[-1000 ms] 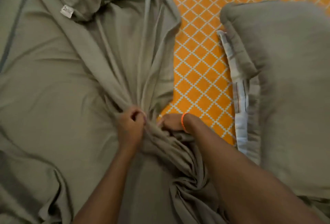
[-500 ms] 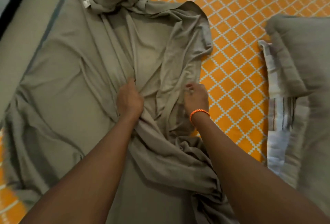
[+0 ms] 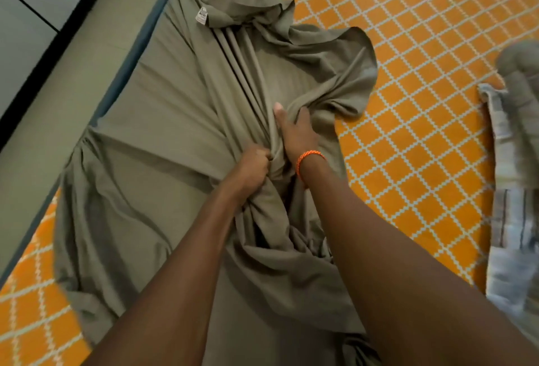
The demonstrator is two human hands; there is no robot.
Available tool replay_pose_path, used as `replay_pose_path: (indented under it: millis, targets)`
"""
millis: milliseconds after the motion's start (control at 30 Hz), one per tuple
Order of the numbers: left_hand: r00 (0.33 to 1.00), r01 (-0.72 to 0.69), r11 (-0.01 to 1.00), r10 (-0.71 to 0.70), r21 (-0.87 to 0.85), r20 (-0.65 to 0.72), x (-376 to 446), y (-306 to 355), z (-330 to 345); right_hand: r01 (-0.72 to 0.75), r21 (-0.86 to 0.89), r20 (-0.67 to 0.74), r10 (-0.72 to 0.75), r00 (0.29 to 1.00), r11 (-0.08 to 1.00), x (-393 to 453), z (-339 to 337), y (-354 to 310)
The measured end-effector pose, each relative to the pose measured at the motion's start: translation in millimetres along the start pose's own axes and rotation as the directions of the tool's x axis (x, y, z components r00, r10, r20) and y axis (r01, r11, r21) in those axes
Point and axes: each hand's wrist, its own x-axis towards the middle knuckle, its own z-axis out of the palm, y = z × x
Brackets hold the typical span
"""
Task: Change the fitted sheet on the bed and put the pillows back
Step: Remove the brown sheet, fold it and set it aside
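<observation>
From my remote seat, what I saw of the person was two bare forearms entering from the bottom edge of the head view, with no sleeves reaching into the picture. The left hand (image 3: pixel 252 162) wore nothing that I could make out: no ring, watch or band. The right hand (image 3: pixel 297 135) was bare too, but just below it the wrist carried a thin orange bracelet (image 3: pixel 309 158), a braided or twisted cord with paler flecks along it, fitting closely. One pale thumbnail was visible on the right hand.
</observation>
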Motion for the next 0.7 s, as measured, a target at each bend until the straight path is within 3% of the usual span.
replay_pose_path:
  millis: [67, 100, 167, 267, 367, 467, 500, 533, 567, 600, 633, 667, 700]
  targets:
    - [0.995, -0.024, 0.997, 0.017, 0.071, 0.100, -8, 7, 1, -0.070, 0.214, 0.077, 0.055, 0.995, 0.974, 7, 3, -24]
    - [0.988, -0.040, 0.994, 0.025, 0.097, 0.150, -14, 12, 2, -0.093, 0.238, 0.104, 0.069, 0.992, 0.967, 13, 8, -33]
    - [0.975, -0.019, 0.989, -0.015, 0.149, 0.222, -26, 15, 6, -0.119, 0.098, 0.168, 0.102, 0.981, 0.988, 19, 24, -45]
    - [0.970, 0.024, 0.999, -0.029, 0.023, 0.242, -41, 9, 16, -0.022, -0.137, 0.168, 0.045, 0.985, 0.990, 17, 50, -49]
    - [0.962, 0.060, 0.989, -0.021, -0.138, 0.272, -44, -6, 30, 0.059, -0.212, 0.169, -0.022, 0.985, 0.975, 3, 43, -37]
    - [0.855, -0.051, 0.996, 0.004, 0.077, 0.518, -57, -12, 59, 0.123, -0.263, 0.146, -0.086, 0.985, 0.957, -14, 3, 0]
    - [0.815, -0.111, 0.992, 0.055, 0.063, 0.576, -62, -14, 68, 0.130, -0.330, 0.161, -0.080, 0.984, 0.935, -20, -14, 16]
    - [0.814, -0.082, 0.996, 0.081, -0.024, 0.575, -63, -18, 75, 0.117, -0.407, 0.181, -0.046, 0.983, 0.906, -25, -30, 33]
    - [0.869, -0.043, 0.990, 0.102, -0.132, 0.484, -66, -17, 72, 0.104, -0.474, 0.189, -0.014, 0.982, 0.875, -32, -44, 52]
    - [0.948, -0.019, 0.964, 0.102, -0.266, 0.301, -66, -18, 66, 0.090, -0.524, 0.179, 0.007, 0.984, 0.847, -37, -57, 72]
    - [0.997, -0.059, 0.942, 0.071, -0.331, 0.025, -65, -17, 56, 0.092, -0.563, 0.162, 0.000, 0.987, 0.822, -45, -68, 89]
    - [0.963, -0.128, 0.934, 0.037, -0.334, -0.268, -57, -15, 45, 0.102, -0.580, 0.147, -0.019, 0.989, 0.808, -55, -75, 103]
    - [0.889, -0.151, 0.958, 0.024, -0.242, -0.457, -48, -12, 33, 0.123, -0.598, 0.139, -0.048, 0.989, 0.792, -65, -79, 118]
